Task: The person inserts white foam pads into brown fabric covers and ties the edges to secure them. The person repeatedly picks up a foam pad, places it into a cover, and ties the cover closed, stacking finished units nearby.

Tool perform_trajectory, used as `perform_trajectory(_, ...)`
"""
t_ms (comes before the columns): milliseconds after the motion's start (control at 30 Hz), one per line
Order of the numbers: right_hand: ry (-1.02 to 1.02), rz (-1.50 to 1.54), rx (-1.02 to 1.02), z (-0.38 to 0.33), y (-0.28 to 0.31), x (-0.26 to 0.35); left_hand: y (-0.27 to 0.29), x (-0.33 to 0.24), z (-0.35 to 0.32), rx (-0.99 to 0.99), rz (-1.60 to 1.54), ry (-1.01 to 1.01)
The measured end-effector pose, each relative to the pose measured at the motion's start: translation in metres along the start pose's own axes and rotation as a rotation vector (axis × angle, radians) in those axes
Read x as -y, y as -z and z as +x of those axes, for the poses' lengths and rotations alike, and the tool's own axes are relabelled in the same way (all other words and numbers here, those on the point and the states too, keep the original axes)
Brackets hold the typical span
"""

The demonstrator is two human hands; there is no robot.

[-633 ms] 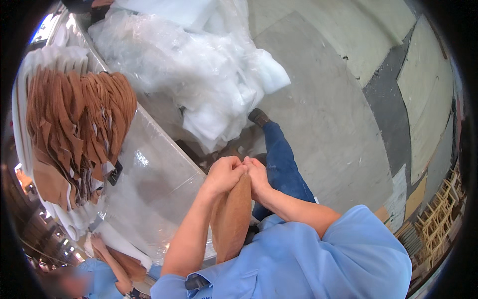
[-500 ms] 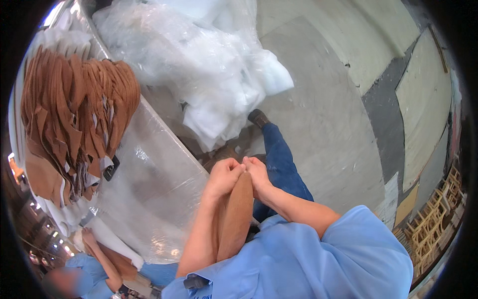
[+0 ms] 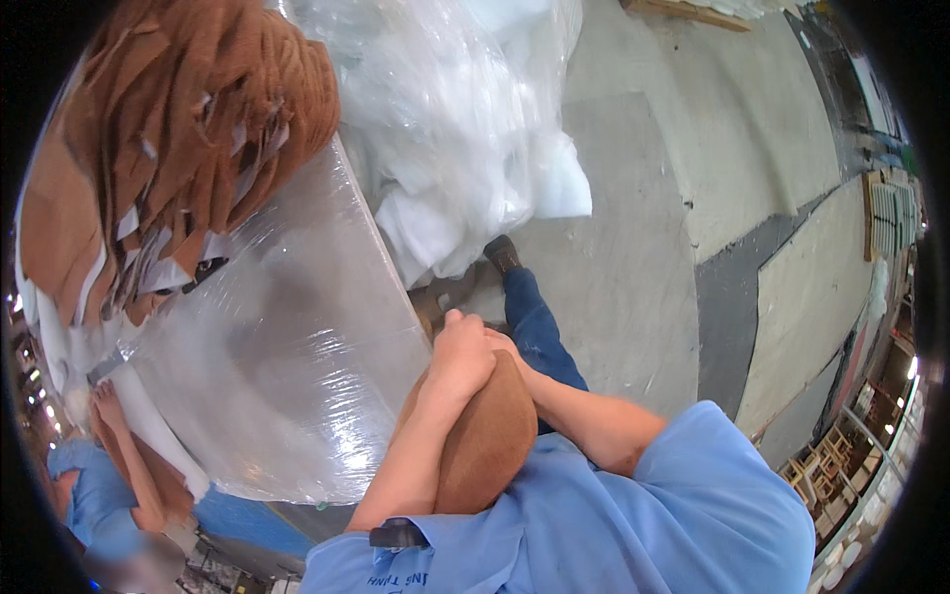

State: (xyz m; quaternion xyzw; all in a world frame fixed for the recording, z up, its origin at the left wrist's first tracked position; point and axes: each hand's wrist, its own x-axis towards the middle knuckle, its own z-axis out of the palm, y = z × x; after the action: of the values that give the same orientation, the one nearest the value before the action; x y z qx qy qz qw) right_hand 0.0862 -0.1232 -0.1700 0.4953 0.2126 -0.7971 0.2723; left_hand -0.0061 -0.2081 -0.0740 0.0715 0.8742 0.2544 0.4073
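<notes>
A brown fabric piece [image 3: 492, 441] hangs between my forearms, bulging toward my chest, with its upper end at my hands. My left hand [image 3: 463, 354] is closed on the fabric's upper end, thumb on top. Close against it, my right hand [image 3: 503, 345] also grips the fabric; its fingers are mostly hidden behind the left hand. Beside my left arm is a table covered in clear plastic film [image 3: 297, 366]. A thick pile of brown fabric pieces [image 3: 198, 109], some showing white backing, lies on the table's far left part.
White padding in clear plastic [image 3: 455, 129] is heaped beyond the table edge. My blue-trousered leg and dark shoe [image 3: 502, 254] stand on a floor of worn sheets [image 3: 633, 297]. At lower left another person [image 3: 99, 485] handles brown and white material. Wooden frames [image 3: 831, 465] stand at far right.
My hands have gone from a fingertip pinch side by side to a closer grip, the left overlapping the right. The fabric has bulged wider. The view has shifted, bringing the brown pile nearer.
</notes>
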Motion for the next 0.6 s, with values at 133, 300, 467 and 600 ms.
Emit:
perform_trajectory(133, 0.023, -0.076, -0.002, -0.031, -0.006, 0.013, 0.011, -0.037, 0.004, 0.077, 0.025, -0.088)
perform_trajectory(300, 0.05, -0.29, -0.031, -0.038, -0.006, 0.028, 0.003, -0.013, 0.005, 0.099, -0.039, -0.021)
perform_trajectory(467, -0.011, -0.366, -0.081, -0.021, -0.005, 0.025, 0.003, -0.002, -0.001, 0.171, -0.141, 0.002)
perform_trajectory(600, -0.052, -0.349, -0.073, -0.012, -0.009, 0.014, 0.01, -0.003, -0.008, 0.204, -0.225, 0.068)
